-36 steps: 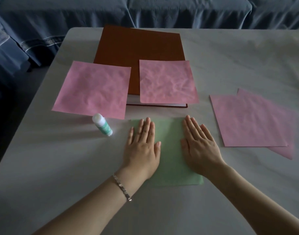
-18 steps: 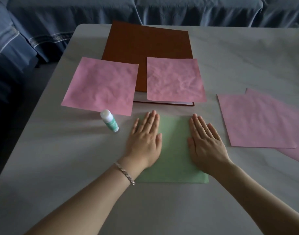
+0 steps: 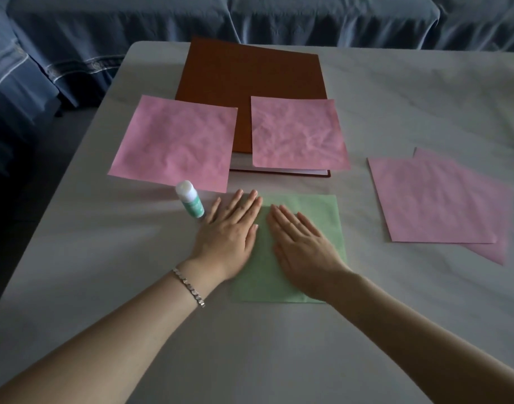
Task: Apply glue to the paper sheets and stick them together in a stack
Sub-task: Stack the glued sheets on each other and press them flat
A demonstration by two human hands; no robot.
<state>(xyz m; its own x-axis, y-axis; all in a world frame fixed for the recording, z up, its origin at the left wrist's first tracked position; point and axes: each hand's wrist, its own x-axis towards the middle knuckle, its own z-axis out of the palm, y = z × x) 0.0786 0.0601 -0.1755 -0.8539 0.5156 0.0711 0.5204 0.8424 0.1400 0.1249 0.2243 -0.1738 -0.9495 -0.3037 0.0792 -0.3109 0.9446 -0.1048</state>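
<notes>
A green paper sheet (image 3: 317, 212) lies flat near the table's front middle. My left hand (image 3: 231, 231) rests palm down on its left edge, fingers together. My right hand (image 3: 303, 243) lies flat on the sheet's middle. Both hands hold nothing. A glue stick (image 3: 190, 199) with a white cap and a green label stands just left of my left hand. One crumpled pink sheet (image 3: 174, 142) lies at the back left, another pink sheet (image 3: 298, 134) rests on a brown book. Two overlapping pink sheets (image 3: 436, 199) lie at the right.
The brown book (image 3: 250, 80) lies at the back middle of the white table (image 3: 395, 316). A blue-covered sofa (image 3: 250, 18) runs behind the table and along the left side. The table's left edge drops to a dark floor.
My right hand has slid left across the green sheet, closer to my left hand. The left hand has stayed at the sheet's left edge. The view has shifted slightly.
</notes>
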